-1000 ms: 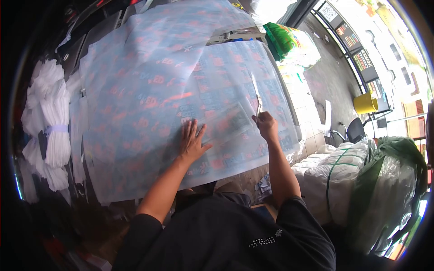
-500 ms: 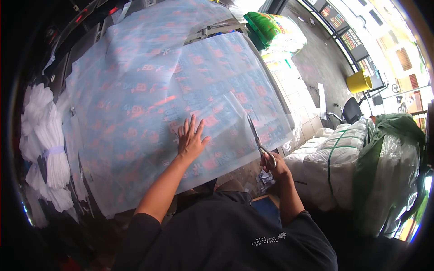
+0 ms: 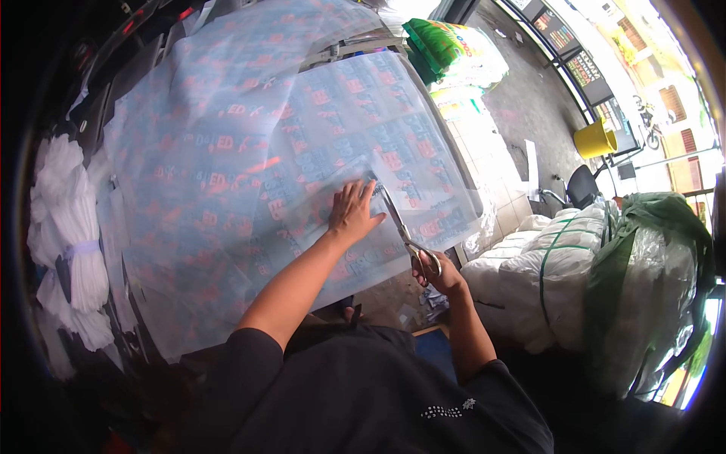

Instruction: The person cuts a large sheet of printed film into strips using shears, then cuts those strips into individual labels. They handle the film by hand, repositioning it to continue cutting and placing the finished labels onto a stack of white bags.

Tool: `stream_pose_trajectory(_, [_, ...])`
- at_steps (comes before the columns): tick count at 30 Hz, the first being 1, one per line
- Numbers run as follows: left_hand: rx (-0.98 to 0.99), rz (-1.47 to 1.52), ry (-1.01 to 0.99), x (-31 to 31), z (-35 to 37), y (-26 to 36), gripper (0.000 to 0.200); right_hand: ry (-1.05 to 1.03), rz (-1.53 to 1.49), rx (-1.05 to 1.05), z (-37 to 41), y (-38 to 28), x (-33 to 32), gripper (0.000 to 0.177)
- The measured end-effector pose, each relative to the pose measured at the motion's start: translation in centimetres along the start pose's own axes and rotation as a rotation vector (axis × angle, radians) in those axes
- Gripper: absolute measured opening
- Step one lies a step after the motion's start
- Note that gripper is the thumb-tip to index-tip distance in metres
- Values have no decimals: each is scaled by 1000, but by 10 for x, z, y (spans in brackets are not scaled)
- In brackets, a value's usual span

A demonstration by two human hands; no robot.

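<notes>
A large translucent printed sheet (image 3: pixel 227 151) covers the table, with red and blue marks showing on it. My left hand (image 3: pixel 354 214) lies on the sheet near the middle, fingers somewhat apart, beside the blade tips. In my right hand (image 3: pixel 432 271) are metal scissors (image 3: pixel 399 223), held by the handles at the sheet's near right part. The blades point up and left along the sheet, and their tips are close to my left fingertips. Whether the blades are fully closed is hard to tell.
White cloth bundles (image 3: pixel 79 227) hang at the left. Large wrapped white bales (image 3: pixel 560 265) with green netting stand at the right. A green and white sack (image 3: pixel 457 57) is beyond the table's far right corner; a yellow bucket (image 3: pixel 595 140) and a chair are farther right.
My left hand has moved right and slightly up over the sheet. My right hand and the scissors have moved left, so the blade tips are now beside my left fingers.
</notes>
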State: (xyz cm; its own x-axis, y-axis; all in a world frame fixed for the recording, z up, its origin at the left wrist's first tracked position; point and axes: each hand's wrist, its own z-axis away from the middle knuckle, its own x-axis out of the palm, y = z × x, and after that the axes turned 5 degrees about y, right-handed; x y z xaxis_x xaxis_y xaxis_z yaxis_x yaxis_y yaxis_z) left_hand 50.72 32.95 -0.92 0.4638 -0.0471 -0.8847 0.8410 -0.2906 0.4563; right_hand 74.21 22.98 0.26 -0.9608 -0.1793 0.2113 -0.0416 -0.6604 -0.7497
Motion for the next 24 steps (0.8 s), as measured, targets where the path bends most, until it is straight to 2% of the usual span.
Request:
stream_pose_trajectory(2, [-32, 12, 11, 2, -2, -3, 59, -37, 40, -28, 2, -3, 6, 42])
stream_pose_trajectory(4, [43, 88, 244, 15, -3, -14, 43, -67, 47, -35, 6, -6, 10, 42])
stream_pose_trajectory(5, [26, 80, 251, 17, -3, -19, 43, -60, 16, -86, 9, -6, 12, 42])
stream_pose_trajectory(7, [21, 225, 467, 17, 3, -31, 28, -47, -45, -139, 9, 1, 13, 40])
stream_pose_trajectory(8, [-17, 192, 482, 2, 11, -30, 28, 8, -43, -160, 7, 8, 14, 39])
stream_pose_trajectory(9, [-75, 268, 541, -13, 21, -30, 25, 62, 17, -232, 1, 12, 18, 39])
stream_pose_trajectory(11, [-114, 356, 625, -50, 45, -31, 26, 238, 130, -199, -18, 20, 28, 28])
stream_pose_trajectory(13, [-10, 329, 707, -86, 72, -34, 27, 459, 481, -276, -35, 24, 45, 23])
stream_pose_trajectory(14, [-38, 295, 730, -103, 86, -38, 27, 545, 655, -299, -35, 14, 58, 23])
stream_pose_trajectory(16, [-154, 432, 852, -133, 118, -50, 28, 592, 800, -444, -47, 16, 66, 22])
stream_pose_trajectory(17, [-246, 409, 919, -149, 135, -60, 29, 583, 838, -439, -50, 11, 71, 21])
stream_pose_trajectory(18, [-345, 436, 1013, -166, 153, -66, 27, 574, 899, -505, -55, 9, 71, 19])
stream_pose_trajectory(19, [-528, 430, 1025, -179, 176, -77, 24, 587, 953, -591, -61, 11, 68, 16])
stream_pose_trajectory(20, [-548, 465, 1124, -193, 198, -87, 22, 598, 1005, -682, -70, 14, 63, 15])
stream_pose_trajectory(22, [-538, 381, 1341, -221, 241, -102, 21, 554, 1080, -732, -76, 7, 61, 19])
stream_pose_trajectory(24, [-491, 43, 1410, -246, 282, -108, 24, 547, 1200, -593, -66, -11, 78, 20])
